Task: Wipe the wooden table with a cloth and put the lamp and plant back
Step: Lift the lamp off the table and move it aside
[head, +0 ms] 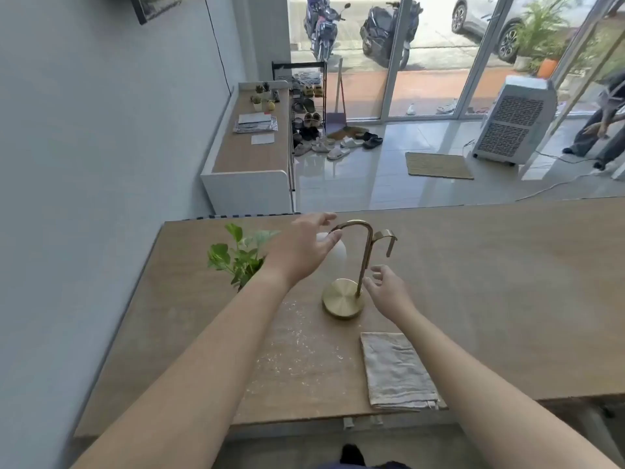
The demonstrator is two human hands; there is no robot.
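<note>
A brass lamp point(343, 297) with a round base, a curved stem and a white globe shade stands on the wooden table point(490, 282). My left hand point(301, 247) hovers open over the shade, fingers spread near the top of the stem. My right hand point(387, 291) is open just right of the stem, close to the base, holding nothing. A small green plant point(236, 257) stands left of the lamp, its pot hidden behind my left forearm. A folded beige cloth point(397, 370) lies flat near the table's front edge. White crumbs or dust point(301, 346) are scattered in front of the lamp.
A grey wall runs along the table's left side. Beyond the far edge stand a low wooden-topped cabinet point(252, 147), a shoe rack point(307, 106) and a white air cooler point(514, 121) on a tiled floor. A person point(602, 130) crouches at far right.
</note>
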